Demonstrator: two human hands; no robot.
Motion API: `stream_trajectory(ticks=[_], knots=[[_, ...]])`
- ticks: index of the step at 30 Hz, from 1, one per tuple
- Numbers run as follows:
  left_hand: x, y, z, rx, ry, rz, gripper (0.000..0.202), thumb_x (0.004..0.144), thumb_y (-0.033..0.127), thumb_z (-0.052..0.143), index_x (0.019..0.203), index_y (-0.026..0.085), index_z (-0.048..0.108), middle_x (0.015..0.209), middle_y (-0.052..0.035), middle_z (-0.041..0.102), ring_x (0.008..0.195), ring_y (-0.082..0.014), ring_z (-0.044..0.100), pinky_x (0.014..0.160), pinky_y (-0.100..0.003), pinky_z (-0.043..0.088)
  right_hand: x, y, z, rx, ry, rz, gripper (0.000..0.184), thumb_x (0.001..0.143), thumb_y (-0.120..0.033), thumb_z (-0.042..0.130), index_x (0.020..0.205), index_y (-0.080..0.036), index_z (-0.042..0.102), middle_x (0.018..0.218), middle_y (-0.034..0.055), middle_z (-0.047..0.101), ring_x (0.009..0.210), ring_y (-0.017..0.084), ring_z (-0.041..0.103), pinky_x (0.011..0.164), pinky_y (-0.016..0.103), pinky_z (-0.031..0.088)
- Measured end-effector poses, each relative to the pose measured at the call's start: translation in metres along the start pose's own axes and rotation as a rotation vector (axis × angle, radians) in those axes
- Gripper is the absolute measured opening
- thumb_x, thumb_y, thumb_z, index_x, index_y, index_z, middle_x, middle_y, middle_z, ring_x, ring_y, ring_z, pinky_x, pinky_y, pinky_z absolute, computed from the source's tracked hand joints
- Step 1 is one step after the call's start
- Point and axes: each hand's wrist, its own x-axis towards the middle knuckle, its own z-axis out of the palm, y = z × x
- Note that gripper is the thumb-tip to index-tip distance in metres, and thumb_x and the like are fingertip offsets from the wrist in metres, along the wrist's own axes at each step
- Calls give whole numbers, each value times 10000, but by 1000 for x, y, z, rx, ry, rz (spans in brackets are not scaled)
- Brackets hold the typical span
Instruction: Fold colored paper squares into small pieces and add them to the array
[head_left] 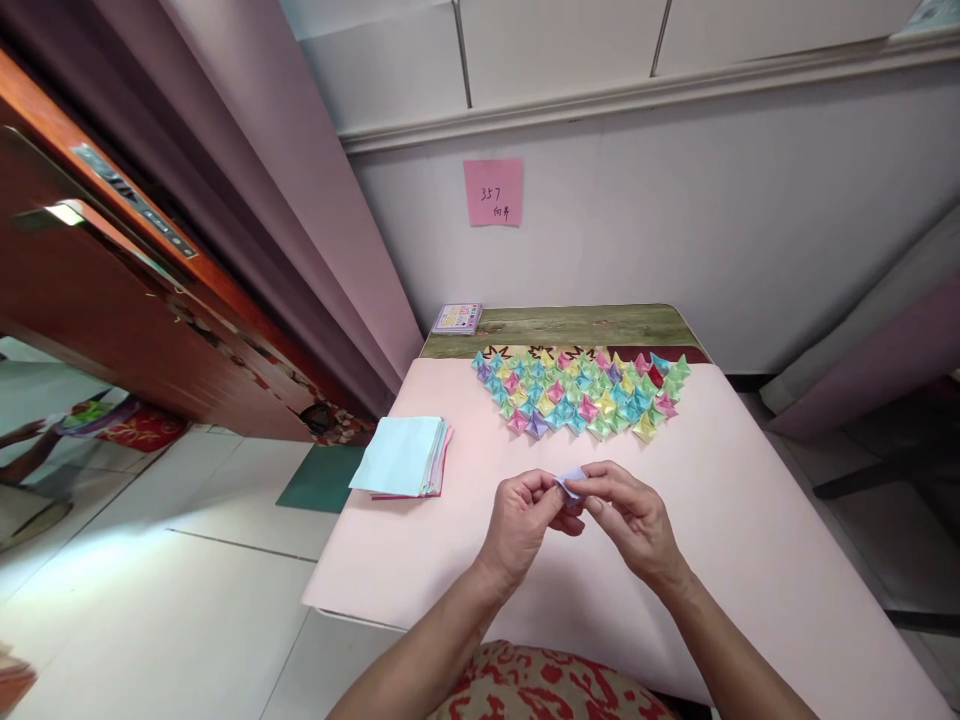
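Note:
A small piece of folded lavender paper [574, 481] is pinched between both hands above the pink table covering. My left hand [521, 520] is closed on its left side, thumb and fingers pressed together. From the other side my right hand [634, 520] grips the paper, its fingers laid along the top edge. The palms hide the paper's lower part. Beyond the hands lie rows of small folded paper pieces [577, 392] in blue, green, pink, yellow and purple. To the left sits a stack of square paper sheets [401, 455] with a light blue one on top.
A small printed packet [457, 318] lies on the table's wood-patterned far end. The pink-covered table [750, 560] stands against a wall with a pink note [493, 193]. On the left are a curtain [330, 210], a wooden door [150, 330] and part of another person.

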Motion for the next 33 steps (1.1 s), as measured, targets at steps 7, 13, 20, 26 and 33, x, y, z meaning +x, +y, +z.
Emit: stream_trajectory(ticks=[7,13,20,26,33], knots=[[-2,-1,-2,-14,-99,97,272,792,381,727,868,122,693,758,-56,687,688,-184,682,737,-345,574,2,-4,5,-18,50,100,107,859,-277,674,938,-247,740,916,57,672,873,201,647,739,313,531],[1,-2,-6,5,-34,36,353,814,463,688,790,112,662,674,-48,675,605,-167,672,662,-329,589,1,-4,12,178,63,254,431,815,-326,728,1207,-251,565,929,30,650,834,180,650,750,314,549],[4,-6,-3,-12,-38,8,367,803,465,697,879,106,674,744,-71,713,634,-171,696,663,-318,597,3,-5,4,337,54,483,297,798,-423,740,958,-183,675,868,57,696,763,167,648,717,293,546],[2,-9,-1,17,-17,-4,375,792,471,703,839,103,646,733,-77,716,582,-167,693,612,-284,575,3,-8,3,359,64,515,266,766,-420,767,780,-164,696,676,18,660,646,138,617,616,250,525],[2,-7,1,0,-32,19,319,758,408,752,786,108,648,695,-51,700,553,-153,680,584,-265,560,2,-10,2,330,57,438,226,781,-380,760,791,-161,702,709,37,700,663,152,652,628,259,539]])
